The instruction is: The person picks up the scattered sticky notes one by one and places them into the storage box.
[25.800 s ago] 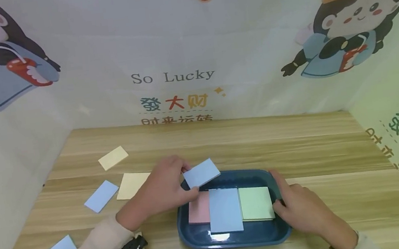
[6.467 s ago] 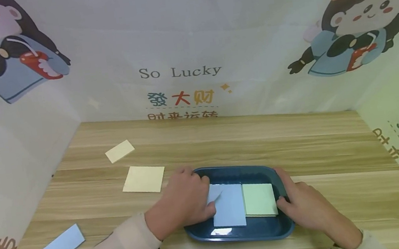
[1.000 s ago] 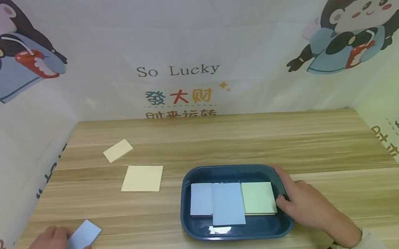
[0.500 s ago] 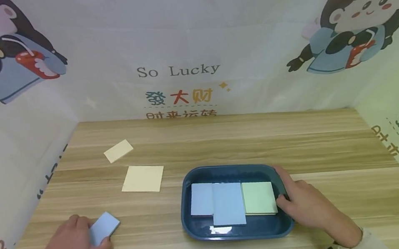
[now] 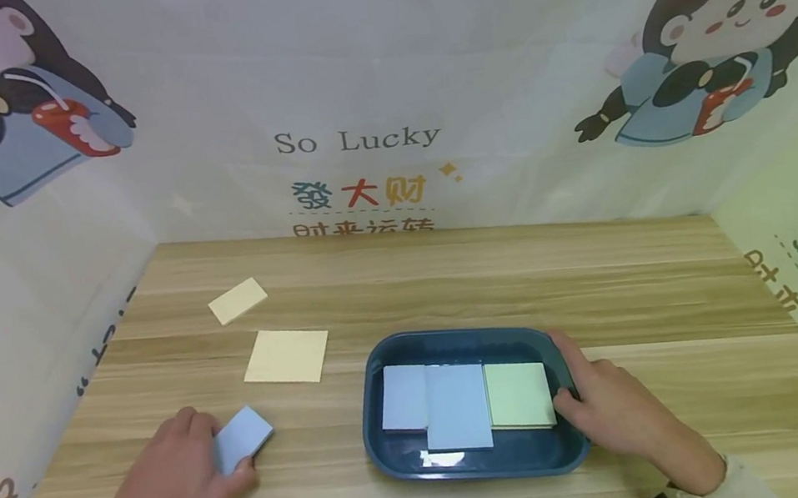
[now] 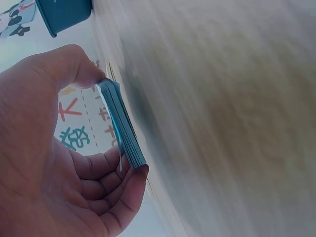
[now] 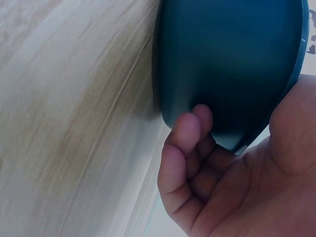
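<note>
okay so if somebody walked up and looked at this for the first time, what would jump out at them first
Probably the dark blue tray at the middle of the wooden table, with blue and green sticky-note pads side by side inside it and the right hand gripping its right rim. Next, the left hand at the near left, pinching a small blue pad by its edges. Behind all this, bright cartoon figures and the words So Lucky cover the backdrop.
</note>
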{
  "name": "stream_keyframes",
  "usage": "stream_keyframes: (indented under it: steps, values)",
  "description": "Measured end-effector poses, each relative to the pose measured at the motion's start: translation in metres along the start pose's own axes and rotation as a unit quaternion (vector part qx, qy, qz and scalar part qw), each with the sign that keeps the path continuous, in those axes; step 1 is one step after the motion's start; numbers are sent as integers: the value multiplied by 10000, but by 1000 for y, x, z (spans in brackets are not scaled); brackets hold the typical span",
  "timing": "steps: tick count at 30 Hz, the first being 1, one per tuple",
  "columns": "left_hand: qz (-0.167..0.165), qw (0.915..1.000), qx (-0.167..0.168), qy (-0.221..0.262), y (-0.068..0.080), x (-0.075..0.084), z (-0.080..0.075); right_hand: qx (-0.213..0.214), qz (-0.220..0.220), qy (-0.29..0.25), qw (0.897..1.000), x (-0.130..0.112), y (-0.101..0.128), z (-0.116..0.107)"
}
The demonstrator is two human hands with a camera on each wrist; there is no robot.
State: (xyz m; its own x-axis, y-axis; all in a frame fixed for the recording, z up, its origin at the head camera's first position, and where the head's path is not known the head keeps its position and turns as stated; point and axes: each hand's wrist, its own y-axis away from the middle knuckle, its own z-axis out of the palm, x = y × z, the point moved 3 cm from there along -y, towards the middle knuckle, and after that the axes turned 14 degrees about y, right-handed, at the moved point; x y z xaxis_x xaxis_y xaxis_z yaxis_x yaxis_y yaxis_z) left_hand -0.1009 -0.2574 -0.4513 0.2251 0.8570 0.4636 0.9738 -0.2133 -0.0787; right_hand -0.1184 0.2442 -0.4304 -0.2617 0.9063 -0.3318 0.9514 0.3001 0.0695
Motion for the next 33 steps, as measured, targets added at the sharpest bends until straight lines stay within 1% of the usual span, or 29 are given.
stream_keyframes:
  steps: [10,16,20,26,33]
  values:
    - [445,9990,94,18,-11,19,5,37,-52,-13,10000,-1,0,-1]
    - [684,9973,249,22,-17,28,5,57,-57,-17,10000,-2,0,-2]
    - [754,9968,273,20,-21,35,4,34,-37,-13,10000,-1,0,-1]
    - [780,9967,217,52,-26,44,3,-3,-13,-8,10000,-1,0,-1]
    - [872,9956,268,199,-33,57,4,-81,56,-56,9999,0,-1,0]
